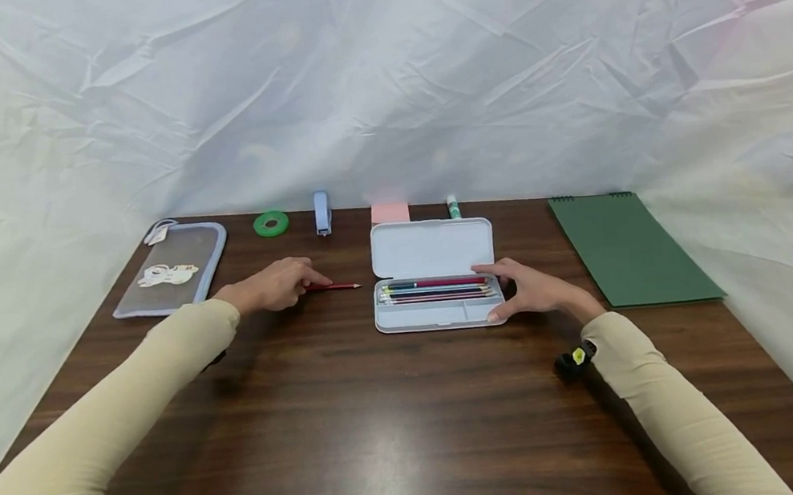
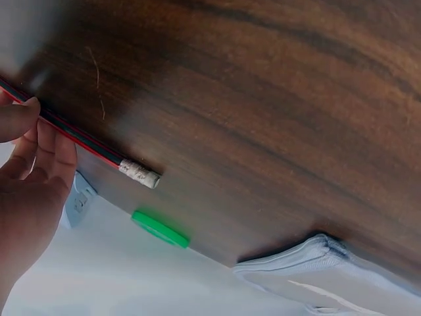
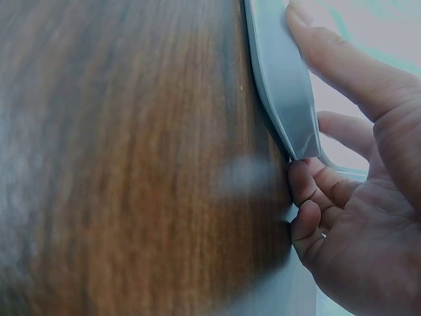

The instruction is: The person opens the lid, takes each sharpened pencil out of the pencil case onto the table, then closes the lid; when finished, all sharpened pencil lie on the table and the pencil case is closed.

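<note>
My left hand (image 1: pixel 275 284) pinches a red-and-black striped pencil (image 2: pixel 95 146) between thumb and fingers, low over the table left of the pencil case. The pencil's sharpened tip points right, towards the case; its white eraser end shows in the left wrist view. A pale pencil case (image 1: pixel 418 318) lies with its lid (image 1: pixel 433 246) raised at the back. Several pencils (image 1: pixel 438 293) lie side by side in its rear compartment; the front compartments hold nothing visible. My right hand (image 1: pixel 535 289) grips the case's right end, thumb at the front edge and index finger near the hinge side.
Along the back stand or lie a mesh zip pouch (image 1: pixel 176 258), green tape roll (image 1: pixel 271 223), blue stapler (image 1: pixel 322 212), pink paper pad (image 1: pixel 390 213) and glue stick (image 1: pixel 454 207). A green spiral sketchbook (image 1: pixel 629 251) lies at right. White sheeting (image 1: pixel 379 80) encloses the brown table (image 1: pixel 327 416).
</note>
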The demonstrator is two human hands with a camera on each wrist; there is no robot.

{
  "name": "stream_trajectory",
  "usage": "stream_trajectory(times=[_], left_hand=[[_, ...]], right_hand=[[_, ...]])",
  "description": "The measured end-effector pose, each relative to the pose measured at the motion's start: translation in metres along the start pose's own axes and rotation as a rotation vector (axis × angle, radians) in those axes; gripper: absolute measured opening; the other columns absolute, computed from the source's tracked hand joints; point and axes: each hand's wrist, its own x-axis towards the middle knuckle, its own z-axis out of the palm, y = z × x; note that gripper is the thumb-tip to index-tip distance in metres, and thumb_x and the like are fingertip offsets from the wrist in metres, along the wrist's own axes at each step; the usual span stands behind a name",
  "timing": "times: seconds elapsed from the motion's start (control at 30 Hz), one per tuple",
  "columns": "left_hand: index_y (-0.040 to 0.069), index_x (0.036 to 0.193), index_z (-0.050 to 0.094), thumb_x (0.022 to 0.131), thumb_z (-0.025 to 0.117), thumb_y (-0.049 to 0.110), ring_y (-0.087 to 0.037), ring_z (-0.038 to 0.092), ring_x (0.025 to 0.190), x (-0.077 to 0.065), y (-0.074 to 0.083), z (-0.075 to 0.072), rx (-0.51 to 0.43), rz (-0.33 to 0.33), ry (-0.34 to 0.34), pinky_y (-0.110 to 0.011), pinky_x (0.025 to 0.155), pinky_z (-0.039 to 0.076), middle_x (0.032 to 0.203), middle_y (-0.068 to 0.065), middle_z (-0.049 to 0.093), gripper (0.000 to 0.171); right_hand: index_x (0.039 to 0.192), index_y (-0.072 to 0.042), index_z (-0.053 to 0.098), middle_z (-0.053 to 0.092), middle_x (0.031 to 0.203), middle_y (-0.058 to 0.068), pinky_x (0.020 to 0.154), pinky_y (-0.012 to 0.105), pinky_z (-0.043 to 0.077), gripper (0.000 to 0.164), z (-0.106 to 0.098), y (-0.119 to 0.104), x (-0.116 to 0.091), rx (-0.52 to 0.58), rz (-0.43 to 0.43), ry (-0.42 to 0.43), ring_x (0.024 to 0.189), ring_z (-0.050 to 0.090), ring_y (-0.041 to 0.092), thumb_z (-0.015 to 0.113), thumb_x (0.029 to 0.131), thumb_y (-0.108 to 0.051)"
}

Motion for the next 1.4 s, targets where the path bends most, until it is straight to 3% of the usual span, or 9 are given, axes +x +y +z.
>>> stream_trajectory(times=[0.3, 0.5, 0.6, 0.7, 0.9, 1.2, 1.4], left_hand=[[0.01, 0.128, 0.069, 0.089, 0.055, -0.012, -0.02, 0.045, 0.079, -0.001, 0.003, -0.004, 0.02, -0.004, -0.012, -0.036, 0.073, 0.04, 0.088, -0.006, 0.056, 0.047], [0.011, 0.133, 0.066, 0.09, 0.064, -0.005, -0.025, 0.047, 0.094, 0.004, 0.017, -0.015, -0.033, 0.007, 0.088, -0.041, 0.084, 0.042, 0.107, -0.013, 0.057, 0.046], [0.01, 0.134, 0.065, 0.091, 0.065, -0.002, -0.028, 0.048, 0.101, 0.012, 0.03, -0.022, -0.074, 0.033, 0.148, -0.044, 0.089, 0.042, 0.115, -0.015, 0.056, 0.045], [0.011, 0.135, 0.064, 0.091, 0.065, 0.0, -0.029, 0.051, 0.108, 0.024, 0.045, -0.027, -0.104, 0.061, 0.162, -0.046, 0.094, 0.044, 0.12, -0.015, 0.058, 0.045], [0.008, 0.134, 0.064, 0.092, 0.067, 0.002, -0.03, 0.057, 0.116, 0.054, 0.079, -0.027, -0.154, 0.138, 0.107, -0.046, 0.101, 0.047, 0.127, -0.014, 0.062, 0.043], [0.01, 0.131, 0.067, 0.092, 0.065, 0.002, -0.027, 0.059, 0.115, 0.09, 0.119, -0.01, -0.121, 0.253, -0.023, -0.04, 0.101, 0.048, 0.121, -0.013, 0.063, 0.04], [0.013, 0.131, 0.067, 0.092, 0.064, 0.0, -0.024, 0.059, 0.114, 0.106, 0.134, -0.002, -0.079, 0.242, -0.068, -0.038, 0.102, 0.047, 0.121, -0.01, 0.063, 0.041]], right_hand=[[0.155, -0.007, 0.034, 0.043, 0.133, 0.023, 0.094, 0.047, 0.037, 0.092, 0.001, -0.001, -0.001, 0.011, -0.019, 0.006, 0.111, 0.041, 0.032, 0.083, 0.081, -0.031], [0.155, -0.007, 0.035, 0.044, 0.132, 0.022, 0.093, 0.045, 0.037, 0.091, 0.0, -0.001, -0.002, 0.007, -0.014, 0.009, 0.11, 0.042, 0.031, 0.083, 0.082, -0.03], [0.155, -0.007, 0.034, 0.043, 0.131, 0.022, 0.092, 0.045, 0.037, 0.091, 0.0, -0.001, -0.002, 0.009, -0.015, 0.008, 0.108, 0.042, 0.031, 0.082, 0.082, -0.03], [0.155, -0.007, 0.035, 0.044, 0.13, 0.022, 0.092, 0.044, 0.038, 0.091, 0.0, -0.001, -0.003, 0.01, -0.016, 0.01, 0.107, 0.042, 0.03, 0.082, 0.082, -0.03], [0.155, -0.007, 0.035, 0.044, 0.13, 0.022, 0.091, 0.044, 0.038, 0.09, 0.001, -0.001, -0.004, 0.018, -0.014, 0.009, 0.107, 0.042, 0.03, 0.082, 0.082, -0.029], [0.155, -0.008, 0.036, 0.046, 0.129, 0.02, 0.09, 0.043, 0.038, 0.089, 0.002, -0.003, -0.003, 0.025, -0.023, 0.013, 0.106, 0.042, 0.029, 0.082, 0.082, -0.029], [0.155, -0.009, 0.036, 0.045, 0.129, 0.02, 0.089, 0.042, 0.039, 0.088, 0.002, -0.003, -0.003, 0.016, -0.009, 0.01, 0.105, 0.043, 0.028, 0.082, 0.083, -0.03]])
